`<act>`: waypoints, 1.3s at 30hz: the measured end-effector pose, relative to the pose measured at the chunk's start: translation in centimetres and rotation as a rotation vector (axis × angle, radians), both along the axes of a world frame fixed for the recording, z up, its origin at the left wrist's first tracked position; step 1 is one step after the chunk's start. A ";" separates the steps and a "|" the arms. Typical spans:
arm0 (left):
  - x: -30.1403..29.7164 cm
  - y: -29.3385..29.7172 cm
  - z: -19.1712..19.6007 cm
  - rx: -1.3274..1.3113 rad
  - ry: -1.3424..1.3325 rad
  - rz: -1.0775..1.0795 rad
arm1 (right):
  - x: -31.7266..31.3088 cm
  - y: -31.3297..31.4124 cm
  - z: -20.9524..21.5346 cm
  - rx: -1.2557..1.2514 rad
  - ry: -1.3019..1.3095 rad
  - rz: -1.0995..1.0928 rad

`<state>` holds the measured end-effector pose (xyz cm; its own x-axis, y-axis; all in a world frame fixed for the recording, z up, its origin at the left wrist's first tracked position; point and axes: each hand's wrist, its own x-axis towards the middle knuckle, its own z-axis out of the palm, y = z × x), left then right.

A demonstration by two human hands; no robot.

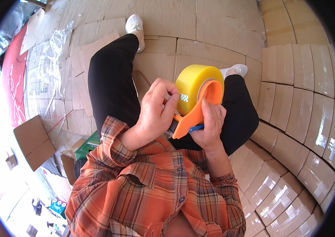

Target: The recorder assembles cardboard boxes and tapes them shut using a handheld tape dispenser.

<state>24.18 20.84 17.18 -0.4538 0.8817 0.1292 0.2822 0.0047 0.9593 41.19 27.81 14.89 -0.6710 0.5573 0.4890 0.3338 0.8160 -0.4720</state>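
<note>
My right hand (pixel 211 126) grips the orange tape dispenser (pixel 193 114) to steady it while my left hand (pixel 155 112) pinches the yellow tape roll's (pixel 195 85) loose end

The tape roll (pixel 196 84) I hold is glossy translucent yellow, and its dispenser (pixel 199 110) is bright orange with a small blue part at the handle. My shirt (pixel 155 185) is an orange, brown and white plaid with dark buttons. My trousers (pixel 110 83) are plain black, my shoes (pixel 134 24) white. The cardboard floor (pixel 199 27) is tan, the stacked boxes (pixel 298 118) pale brown under shiny clear film. A green box (pixel 89 144) lies by my left elbow.
</note>
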 end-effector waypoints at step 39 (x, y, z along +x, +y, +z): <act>-1.1 0.3 -2.1 -0.040 -0.324 -0.025 | 1.0 0.2 -1.0 -0.633 0.152 0.070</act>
<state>23.06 21.18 15.11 -0.4441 0.8944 -0.0533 -0.0372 0.0411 0.9985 42.24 27.96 13.88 -0.6652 0.7264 0.1726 0.1821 0.3820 -0.9060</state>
